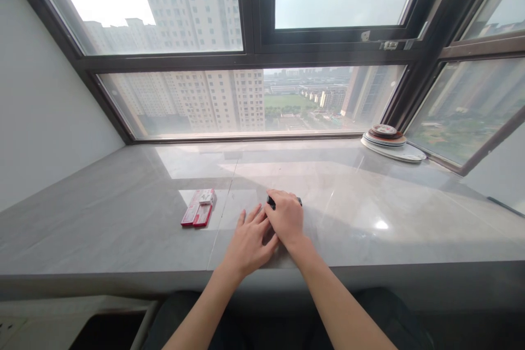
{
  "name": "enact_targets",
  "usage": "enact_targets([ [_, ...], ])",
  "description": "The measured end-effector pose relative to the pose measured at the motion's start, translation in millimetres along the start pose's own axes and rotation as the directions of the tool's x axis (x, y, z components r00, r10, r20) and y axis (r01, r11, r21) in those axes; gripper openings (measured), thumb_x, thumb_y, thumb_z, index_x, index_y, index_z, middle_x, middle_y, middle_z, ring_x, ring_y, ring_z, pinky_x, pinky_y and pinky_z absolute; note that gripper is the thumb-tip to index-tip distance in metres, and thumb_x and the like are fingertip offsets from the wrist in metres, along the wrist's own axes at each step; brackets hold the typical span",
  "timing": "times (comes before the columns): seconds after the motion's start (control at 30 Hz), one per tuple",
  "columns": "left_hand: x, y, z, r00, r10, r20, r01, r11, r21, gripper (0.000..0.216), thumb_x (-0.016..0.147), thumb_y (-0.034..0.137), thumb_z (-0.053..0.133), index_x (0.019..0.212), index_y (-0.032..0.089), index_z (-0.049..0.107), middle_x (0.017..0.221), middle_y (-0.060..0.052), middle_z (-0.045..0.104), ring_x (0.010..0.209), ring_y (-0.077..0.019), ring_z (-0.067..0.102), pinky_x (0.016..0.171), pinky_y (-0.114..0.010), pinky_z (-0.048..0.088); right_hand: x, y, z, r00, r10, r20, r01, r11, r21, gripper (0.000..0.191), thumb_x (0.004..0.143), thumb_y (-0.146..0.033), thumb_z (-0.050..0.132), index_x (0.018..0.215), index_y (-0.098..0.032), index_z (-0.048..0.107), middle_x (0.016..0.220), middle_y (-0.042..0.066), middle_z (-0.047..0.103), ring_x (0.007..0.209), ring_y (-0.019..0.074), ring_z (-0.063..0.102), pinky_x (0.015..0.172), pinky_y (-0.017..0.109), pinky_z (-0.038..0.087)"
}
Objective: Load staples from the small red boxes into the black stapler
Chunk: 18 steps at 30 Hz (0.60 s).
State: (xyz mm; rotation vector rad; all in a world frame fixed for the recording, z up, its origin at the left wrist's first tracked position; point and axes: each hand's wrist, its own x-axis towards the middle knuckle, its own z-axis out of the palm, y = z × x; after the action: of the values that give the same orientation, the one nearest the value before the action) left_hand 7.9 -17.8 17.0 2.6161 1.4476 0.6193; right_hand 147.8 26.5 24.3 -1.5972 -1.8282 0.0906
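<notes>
My right hand (286, 216) rests on the grey stone sill (123, 219), fingers curled over a small black object (271, 202) whose ends stick out on both sides of the hand. My left hand (248, 240) lies flat beside it, fingers stretched forward and slightly apart, its thumb side touching the right hand. A red and white opened pack (199, 208) lies on the sill a short way left of the left hand.
A stack of round plates and lids (389, 142) stands at the back right corner by the window. Large dark-framed windows (254, 49) rise behind the sill. A white wall (41, 98) closes the left side. The sill's front edge runs just under my wrists.
</notes>
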Motion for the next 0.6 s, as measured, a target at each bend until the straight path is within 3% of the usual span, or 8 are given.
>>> enact_targets([
  [0.13, 0.6, 0.9, 3.2, 0.998, -0.051, -0.042, 0.052, 0.998, 0.021, 0.052, 0.102, 0.043, 0.051, 0.153, 0.034, 0.047, 0.159, -0.005, 0.048, 0.150, -0.0314, 0.039, 0.124, -0.059, 0.027, 4.8, -9.8, -0.1, 0.999, 0.053, -0.006, -0.053, 0.995, 0.081, 0.038, 0.094, -0.026, 0.055, 0.128, -0.031, 0.072, 0.133, 0.003, 0.072, 0.123, 0.0244, 0.064, 0.120, 0.044, 0.034],
  [0.23, 1.4, 0.5, 7.0, 0.993, -0.087, -0.078, 0.089, 0.996, 0.019, 0.049, 0.102, 0.044, 0.050, 0.150, 0.034, 0.048, 0.157, -0.006, 0.049, 0.144, -0.0302, 0.046, 0.124, -0.057, 0.028, 14.4, -4.5, -8.9, 0.987, 0.144, -0.075, -0.113, 0.940, 0.322, 0.038, 0.093, -0.033, 0.057, 0.127, -0.031, 0.074, 0.127, 0.001, 0.075, 0.111, 0.0227, 0.069, 0.110, 0.040, 0.046],
  [0.3, 1.7, -0.5, 9.7, 0.990, -0.107, -0.092, 0.109, 0.994, 0.019, 0.050, 0.101, 0.044, 0.051, 0.149, 0.033, 0.048, 0.156, -0.007, 0.049, 0.142, -0.0296, 0.047, 0.124, -0.055, 0.028, 21.8, 7.9, -17.1, 0.960, 0.248, -0.127, -0.135, 0.813, 0.566, 0.041, 0.091, -0.040, 0.059, 0.127, -0.027, 0.073, 0.123, 0.004, 0.076, 0.104, 0.0224, 0.072, 0.100, 0.037, 0.053],
  [0.37, 1.9, -1.7, 11.9, 0.987, -0.125, -0.096, 0.128, 0.992, 0.017, 0.051, 0.100, 0.044, 0.053, 0.149, 0.032, 0.047, 0.156, -0.006, 0.048, 0.141, -0.0292, 0.048, 0.124, -0.053, 0.028, 26.0, 27.7, -24.4, 0.912, 0.383, -0.144, -0.127, 0.600, 0.790, 0.047, 0.090, -0.046, 0.060, 0.128, -0.022, 0.071, 0.122, 0.008, 0.076, 0.106, 0.0234, 0.072, 0.094, 0.037, 0.057],
  [0.47, 2.2, -3.2, 13.5, 0.986, -0.138, -0.094, 0.140, 0.990, 0.016, 0.051, 0.100, 0.043, 0.053, 0.149, 0.032, 0.046, 0.155, -0.006, 0.049, 0.141, -0.0285, 0.047, 0.125, -0.053, 0.026, 22.0, 65.6, -30.4, 0.824, 0.566, -0.029, -0.149, 0.266, 0.952, 0.049, 0.088, -0.048, 0.062, 0.129, -0.022, 0.067, 0.129, 0.010, 0.072, 0.114, 0.0257, 0.071, 0.087, 0.038, 0.061],
  [0.53, 2.4, -3.4, 13.5, 0.986, -0.138, -0.092, 0.140, 0.990, 0.018, 0.050, 0.100, 0.043, 0.052, 0.149, 0.032, 0.046, 0.155, -0.006, 0.049, 0.142, -0.0287, 0.047, 0.125, -0.053, 0.026, 14.4, 89.8, -31.9, 0.777, 0.626, 0.070, -0.205, 0.146, 0.968, 0.041, 0.086, -0.046, 0.066, 0.118, -0.021, 0.068, 0.125, 0.010, 0.073, 0.113, 0.0266, 0.071, 0.085, 0.039, 0.064],
  [0.6, 2.5, -3.2, 13.1, 0.987, -0.133, -0.089, 0.136, 0.990, 0.024, 0.050, 0.100, 0.043, 0.051, 0.149, 0.032, 0.047, 0.156, -0.006, 0.048, 0.142, -0.0292, 0.047, 0.125, -0.052, 0.026, 5.4, 108.0, -33.8, 0.774, 0.617, 0.143, -0.264, 0.110, 0.958, 0.032, 0.085, -0.045, 0.068, 0.106, -0.021, 0.067, 0.118, 0.010, 0.074, 0.110, 0.0267, 0.072, 0.086, 0.041, 0.065],
])
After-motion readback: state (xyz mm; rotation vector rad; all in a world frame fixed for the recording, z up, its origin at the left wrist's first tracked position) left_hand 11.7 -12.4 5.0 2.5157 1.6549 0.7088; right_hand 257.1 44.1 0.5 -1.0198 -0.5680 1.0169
